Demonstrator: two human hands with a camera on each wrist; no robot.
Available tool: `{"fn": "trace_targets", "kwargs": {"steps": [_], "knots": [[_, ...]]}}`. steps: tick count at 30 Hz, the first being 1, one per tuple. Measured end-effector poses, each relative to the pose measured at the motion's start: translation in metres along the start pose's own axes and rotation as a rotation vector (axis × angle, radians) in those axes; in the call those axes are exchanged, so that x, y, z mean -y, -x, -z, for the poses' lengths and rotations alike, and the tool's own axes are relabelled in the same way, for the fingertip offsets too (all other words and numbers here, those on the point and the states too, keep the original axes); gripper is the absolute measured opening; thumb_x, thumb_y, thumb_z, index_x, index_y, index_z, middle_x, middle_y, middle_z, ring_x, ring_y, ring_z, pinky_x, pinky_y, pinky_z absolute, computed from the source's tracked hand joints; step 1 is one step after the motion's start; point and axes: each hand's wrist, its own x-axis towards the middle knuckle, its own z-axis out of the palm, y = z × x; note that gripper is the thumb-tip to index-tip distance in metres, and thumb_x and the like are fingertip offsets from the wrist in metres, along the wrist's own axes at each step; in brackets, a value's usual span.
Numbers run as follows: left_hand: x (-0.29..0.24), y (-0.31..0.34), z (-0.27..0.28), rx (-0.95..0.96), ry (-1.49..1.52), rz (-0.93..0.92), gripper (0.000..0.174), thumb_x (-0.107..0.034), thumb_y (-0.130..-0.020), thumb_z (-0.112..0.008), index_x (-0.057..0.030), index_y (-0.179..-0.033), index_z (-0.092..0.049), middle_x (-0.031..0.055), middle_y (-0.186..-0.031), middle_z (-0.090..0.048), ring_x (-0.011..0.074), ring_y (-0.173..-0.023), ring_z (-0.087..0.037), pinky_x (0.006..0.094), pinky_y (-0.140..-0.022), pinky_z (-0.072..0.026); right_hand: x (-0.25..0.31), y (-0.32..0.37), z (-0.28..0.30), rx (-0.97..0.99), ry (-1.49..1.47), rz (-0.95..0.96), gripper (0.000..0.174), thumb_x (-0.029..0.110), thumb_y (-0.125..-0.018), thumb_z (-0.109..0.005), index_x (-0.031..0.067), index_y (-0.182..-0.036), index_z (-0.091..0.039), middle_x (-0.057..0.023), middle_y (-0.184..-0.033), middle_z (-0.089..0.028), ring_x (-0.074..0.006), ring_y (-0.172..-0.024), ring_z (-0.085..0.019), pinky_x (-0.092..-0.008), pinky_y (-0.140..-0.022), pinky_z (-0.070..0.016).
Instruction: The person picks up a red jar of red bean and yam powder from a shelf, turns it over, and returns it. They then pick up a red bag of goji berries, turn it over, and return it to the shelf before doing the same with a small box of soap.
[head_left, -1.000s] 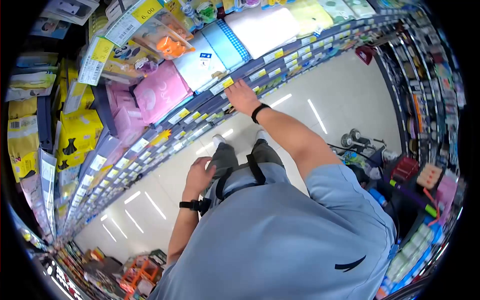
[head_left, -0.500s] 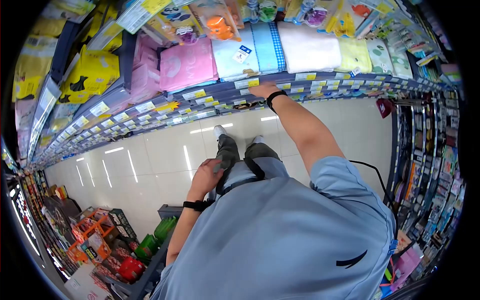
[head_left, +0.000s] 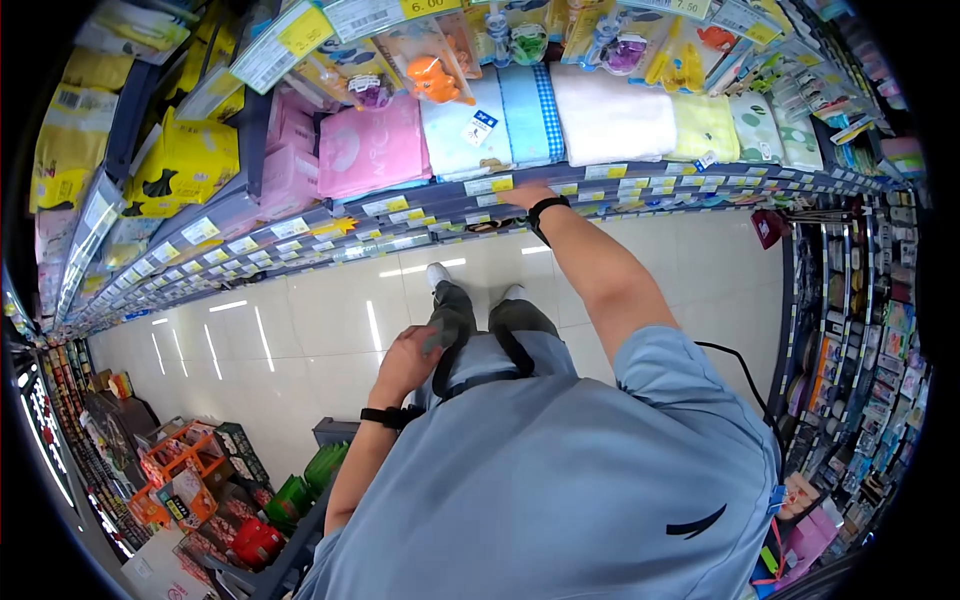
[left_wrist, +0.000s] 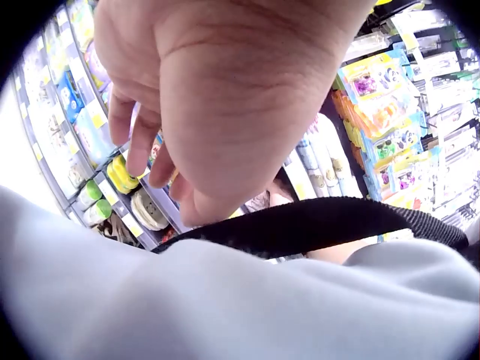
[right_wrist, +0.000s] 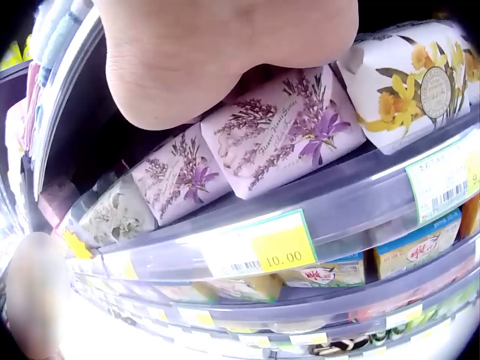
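My right hand (head_left: pixel 524 194) reaches to the shelf front below the folded towels. In the right wrist view its palm hangs over a lavender-printed soap package (right_wrist: pixel 285 131), and the fingers are hidden behind the palm. Another lavender-printed package (right_wrist: pixel 180 172) lies to the left, and a white one with yellow flowers (right_wrist: pixel 409 90) to the right. A price label (right_wrist: pixel 259 247) reading 10.00 is fixed to the shelf edge below. The left hand (head_left: pixel 405 362) hangs in front of the waist, its fingers (left_wrist: pixel 139 142) loosely bent around nothing.
Above the reaching hand lie a pink towel (head_left: pixel 370 148), a white towel (head_left: pixel 615 115) and a yellow towel (head_left: pixel 705 128). Carded toys hang over them, one orange (head_left: pixel 435 78). A bin with green packets (head_left: pixel 290 500) stands behind at the left. Another rack (head_left: pixel 850 330) rises at the right.
The head view has turned, so the shelf now runs more level across it. The right hand has gone from lying on the shelf edge to reaching under it. The left hand stays at the waist.
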Motion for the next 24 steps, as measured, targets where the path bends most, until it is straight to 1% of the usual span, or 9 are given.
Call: {"fn": "trace_targets", "kwargs": {"steps": [1,2,4,5,7,9,16,21,24], "knots": [[0.002,0.002,0.0,0.011,-0.005,-0.001,0.035,-0.019,-0.09,-0.074,-0.0021,-0.121,-0.07,0.0209,-0.121,-0.072,0.0423,-0.111,-0.068,0.0461,-0.097,-0.0554,-0.006,-0.01,-0.007,-0.055,0.051,0.015,0.077,0.071,-0.091,-0.058,0.0098,-0.136,-0.07,-0.016,-0.143,-0.067,-0.0339,-0.132,-0.061,-0.0414,-0.108,-0.0472],[0.005,0.003,0.0,0.021,-0.011,-0.004,0.034,-0.018,-0.09,-0.074,-0.0022,-0.121,-0.07,0.0208,-0.12,-0.072,0.0422,-0.111,-0.068,0.0462,-0.097,-0.0554,-0.012,-0.022,-0.011,-0.055,0.041,0.016,0.077,0.071,-0.091,-0.058,0.0098,-0.136,-0.07,-0.016,-0.143,-0.067,-0.0339,-0.132,-0.061,-0.0414,-0.108,-0.0472],[0.002,0.006,0.005,0.036,-0.021,0.005,0.033,-0.017,-0.091,-0.074,-0.0023,-0.119,-0.07,0.0205,-0.119,-0.072,0.0419,-0.111,-0.068,0.0463,-0.097,-0.0554,-0.024,-0.045,-0.018,-0.035,0.189,0.086,0.069,0.064,-0.096,-0.055,0.0074,-0.134,-0.07,-0.019,-0.136,-0.07,-0.0374,-0.125,-0.066,-0.0467,-0.104,-0.0518],[0.003,0.008,0.007,0.064,-0.021,0.017,0.034,-0.018,-0.09,-0.073,-0.0026,-0.121,-0.07,0.0207,-0.12,-0.072,0.0418,-0.112,-0.068,0.0466,-0.098,-0.0551,-0.029,-0.057,-0.027,-0.031,0.177,0.085,0.069,0.064,-0.096,-0.055,0.0074,-0.134,-0.07,-0.019,-0.136,-0.07,-0.0374,-0.125,-0.066,-0.0467,-0.104,-0.0518],[0.012,0.013,0.007,0.076,-0.033,0.019,0.035,-0.018,-0.09,-0.072,-0.0031,-0.121,-0.069,0.0206,-0.12,-0.071,0.0415,-0.112,-0.068,0.0472,-0.099,-0.0552,-0.036,-0.077,-0.038,-0.112,0.366,0.123,0.054,0.053,-0.099,-0.055,0.0091,-0.125,-0.074,-0.0181,-0.124,-0.074,-0.0364,-0.112,-0.072,-0.0463,-0.094,-0.0572],[0.018,0.018,0.008,0.086,-0.043,0.02,0.035,-0.019,-0.09,-0.072,-0.0032,-0.121,-0.069,0.0204,-0.12,-0.072,0.0414,-0.112,-0.068,0.0473,-0.098,-0.0553,-0.038,-0.09,-0.044,-0.146,0.447,0.111,0.054,0.053,-0.099,-0.055,0.0092,-0.125,-0.074,-0.0181,-0.124,-0.074,-0.0364,-0.112,-0.072,-0.0463,-0.093,-0.0572],[0.024,0.023,0.021,0.12,-0.083,0.085,0.033,-0.02,-0.091,-0.074,-0.0011,-0.118,-0.071,0.0208,-0.12,-0.073,0.0405,-0.113,-0.069,0.0454,-0.098,-0.0559,-0.031,-0.11,-0.044,-0.17,0.347,0.052,0.054,0.053,-0.099,-0.055,0.0092,-0.124,-0.074,-0.018,-0.124,-0.075,-0.0363,-0.112,-0.073,-0.0462,-0.093,-0.0573],[0.036,0.022,0.025,0.147,-0.072,0.043,0.031,-0.017,-0.089,-0.074,-0.0024,-0.117,-0.071,0.0206,-0.117,-0.073,0.0414,-0.109,-0.069,0.0468,-0.096,-0.056,-0.025,-0.122,-0.036,-0.211,0.278,0.014,0.053,0.052,-0.099,-0.055,0.0093,-0.124,-0.074,-0.0179,-0.124,-0.075,-0.0362,-0.111,-0.073,-0.0461,-0.093,-0.0574],[0.05,0.025,0.019,0.181,-0.08,0.02,0.032,-0.019,-0.09,-0.073,-0.0027,-0.118,-0.071,0.0213,-0.119,-0.073,0.0414,-0.108,-0.07,0.0461,-0.095,-0.0569,-0.025,-0.135,-0.034,-0.235,0.242,-0.01,0.053,0.052,-0.099,-0.056,0.0093,-0.124,-0.074,-0.0179,-0.124,-0.075,-0.0362,-0.111,-0.073,-0.0461,-0.093,-0.0574]]}}
